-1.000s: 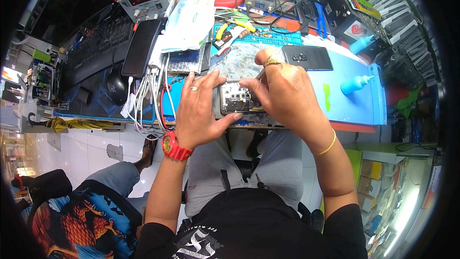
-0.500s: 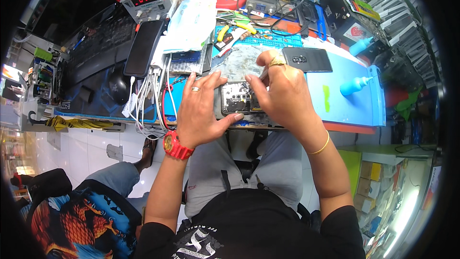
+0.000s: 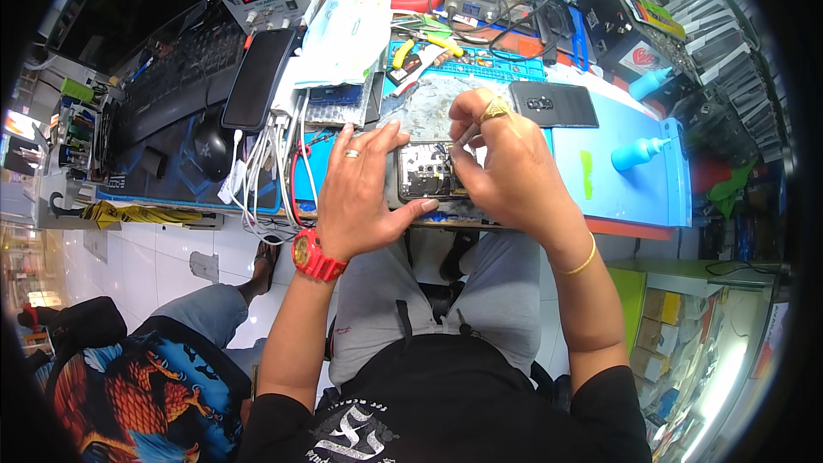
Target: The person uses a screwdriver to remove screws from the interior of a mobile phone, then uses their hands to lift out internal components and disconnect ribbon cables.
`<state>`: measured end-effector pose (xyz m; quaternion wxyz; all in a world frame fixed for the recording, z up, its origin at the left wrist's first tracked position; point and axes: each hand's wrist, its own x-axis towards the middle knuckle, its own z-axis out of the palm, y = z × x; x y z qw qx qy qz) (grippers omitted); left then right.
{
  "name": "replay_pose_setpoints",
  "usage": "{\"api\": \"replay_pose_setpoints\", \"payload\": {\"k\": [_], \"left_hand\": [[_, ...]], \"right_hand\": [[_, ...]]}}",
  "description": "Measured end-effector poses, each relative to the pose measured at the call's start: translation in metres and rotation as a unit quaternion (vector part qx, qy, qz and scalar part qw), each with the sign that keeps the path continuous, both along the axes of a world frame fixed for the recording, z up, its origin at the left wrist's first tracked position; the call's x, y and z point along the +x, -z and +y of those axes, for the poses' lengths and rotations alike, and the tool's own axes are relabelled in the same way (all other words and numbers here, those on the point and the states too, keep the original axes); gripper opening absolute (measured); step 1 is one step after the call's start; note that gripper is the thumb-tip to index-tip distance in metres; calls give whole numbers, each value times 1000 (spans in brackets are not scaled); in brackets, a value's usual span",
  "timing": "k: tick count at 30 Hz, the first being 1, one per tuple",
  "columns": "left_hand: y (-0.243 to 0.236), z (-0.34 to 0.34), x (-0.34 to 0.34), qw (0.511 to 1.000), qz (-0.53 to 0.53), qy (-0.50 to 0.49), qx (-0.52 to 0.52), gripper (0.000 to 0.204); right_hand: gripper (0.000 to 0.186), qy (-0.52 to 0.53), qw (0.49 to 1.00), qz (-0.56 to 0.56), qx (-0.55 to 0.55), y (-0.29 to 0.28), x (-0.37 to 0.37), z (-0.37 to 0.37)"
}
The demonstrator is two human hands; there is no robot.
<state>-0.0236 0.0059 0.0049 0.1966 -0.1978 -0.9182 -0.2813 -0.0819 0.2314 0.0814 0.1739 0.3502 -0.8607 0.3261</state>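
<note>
The opened phone (image 3: 418, 182), filled with bare circuitry (image 3: 431, 169), lies on the grey mat (image 3: 422, 114) between the widely spread left hand (image 3: 364, 193) touching it and the right hand (image 3: 519, 176), pinching a thin tool (image 3: 466, 135), while a blue tray (image 3: 533, 72) holds small parts (image 3: 483, 58).

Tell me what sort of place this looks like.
Likely an electronics repair bench: a dark rectangular phone with its inner parts exposed, a pale box-shaped power supply with red digits, and yellow-handled metal pliers are in view.
</note>
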Motion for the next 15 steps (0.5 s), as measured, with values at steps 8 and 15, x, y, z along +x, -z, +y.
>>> {"api": "replay_pose_setpoints", "payload": {"k": [8,15], "left_hand": [[0,0,0,1000,-3,2,-5,108],[0,2,-2,999,22,-20,-41,105]], "right_hand": [[33,11,991,-118,-59,0,4,5],[35,68,972,-129,-185,0,2,4]]}}
